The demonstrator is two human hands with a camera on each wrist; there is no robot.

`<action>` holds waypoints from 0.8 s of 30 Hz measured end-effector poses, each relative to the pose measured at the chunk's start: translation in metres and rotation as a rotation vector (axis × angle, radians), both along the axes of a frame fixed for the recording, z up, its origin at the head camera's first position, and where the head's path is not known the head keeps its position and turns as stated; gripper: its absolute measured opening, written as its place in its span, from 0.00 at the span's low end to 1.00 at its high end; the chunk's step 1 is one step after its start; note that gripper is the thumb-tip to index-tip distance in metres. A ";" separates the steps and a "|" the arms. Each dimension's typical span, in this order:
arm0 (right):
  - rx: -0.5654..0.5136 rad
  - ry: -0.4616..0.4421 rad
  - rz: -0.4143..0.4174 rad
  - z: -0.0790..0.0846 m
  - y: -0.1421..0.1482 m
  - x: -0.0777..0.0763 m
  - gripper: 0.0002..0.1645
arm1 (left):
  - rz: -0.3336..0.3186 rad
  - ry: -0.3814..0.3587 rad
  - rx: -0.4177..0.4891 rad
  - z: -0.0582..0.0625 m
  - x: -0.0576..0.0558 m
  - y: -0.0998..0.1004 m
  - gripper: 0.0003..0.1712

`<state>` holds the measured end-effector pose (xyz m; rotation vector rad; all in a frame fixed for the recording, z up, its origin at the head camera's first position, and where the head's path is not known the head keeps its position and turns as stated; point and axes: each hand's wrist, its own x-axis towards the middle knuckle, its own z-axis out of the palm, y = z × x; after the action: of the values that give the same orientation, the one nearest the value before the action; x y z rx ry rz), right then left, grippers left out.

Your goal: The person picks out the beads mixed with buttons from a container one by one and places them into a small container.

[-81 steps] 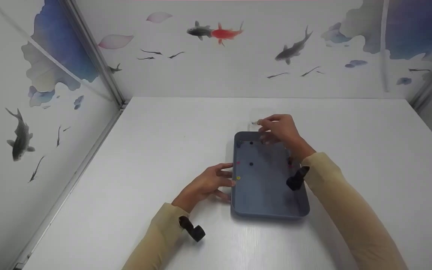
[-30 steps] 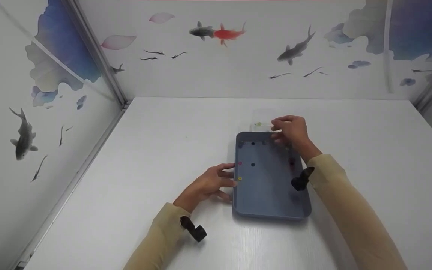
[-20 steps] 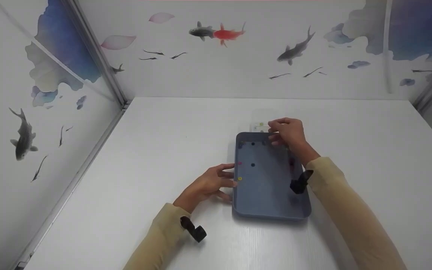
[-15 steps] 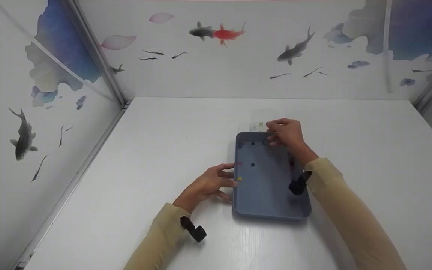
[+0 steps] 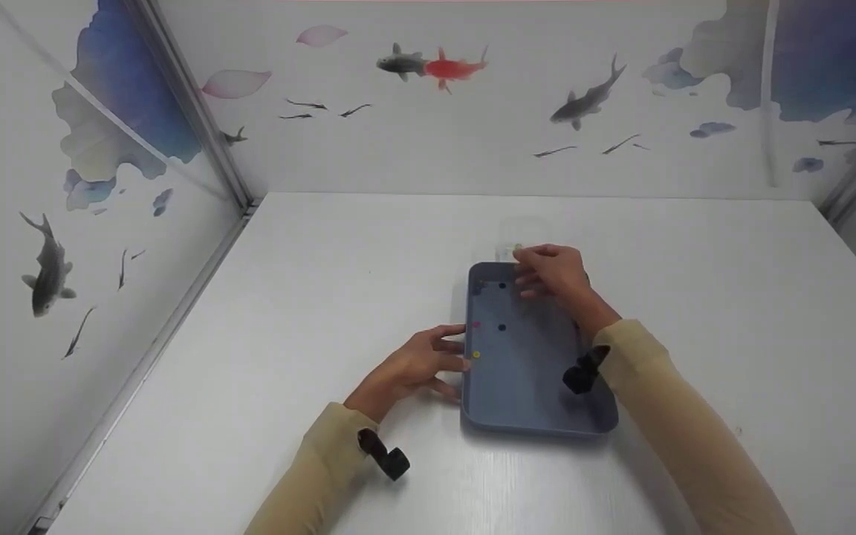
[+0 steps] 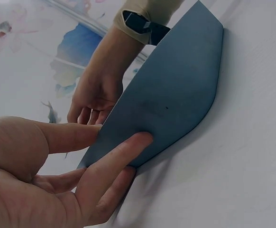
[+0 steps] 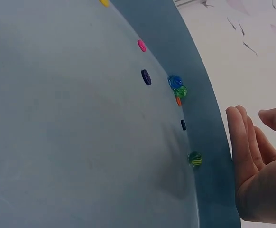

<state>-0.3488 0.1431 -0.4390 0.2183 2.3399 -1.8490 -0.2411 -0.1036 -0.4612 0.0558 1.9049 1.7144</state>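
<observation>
Three marbles point(image 7: 181, 91) and several buttons point(image 7: 146, 77) lie in the tray point(image 5: 528, 386). Work seems partway: the right hand point(image 5: 556, 273) is at the clear box point(image 5: 503, 253) beyond the tray's far end; whether it pinches anything, or how much is left, I cannot tell. The left hand point(image 5: 420, 359), fingers spread, touches the left wall.

No text, label, brand, number or sign can be read in any of the three camera views.
</observation>
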 end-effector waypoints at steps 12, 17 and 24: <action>-0.039 -0.010 0.045 -0.012 -0.019 0.002 0.25 | 0.001 -0.008 0.013 0.001 0.001 -0.001 0.42; -0.054 -0.048 0.041 -0.015 -0.025 0.002 0.24 | -0.002 -0.001 0.023 0.001 0.001 -0.001 0.42; -0.063 -0.077 0.073 -0.020 -0.031 0.000 0.24 | -0.005 0.004 0.010 0.002 0.001 -0.002 0.42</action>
<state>-0.3491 0.1121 -0.4589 0.1909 2.2053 -1.8435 -0.2401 -0.1055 -0.4592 0.0685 1.8979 1.7217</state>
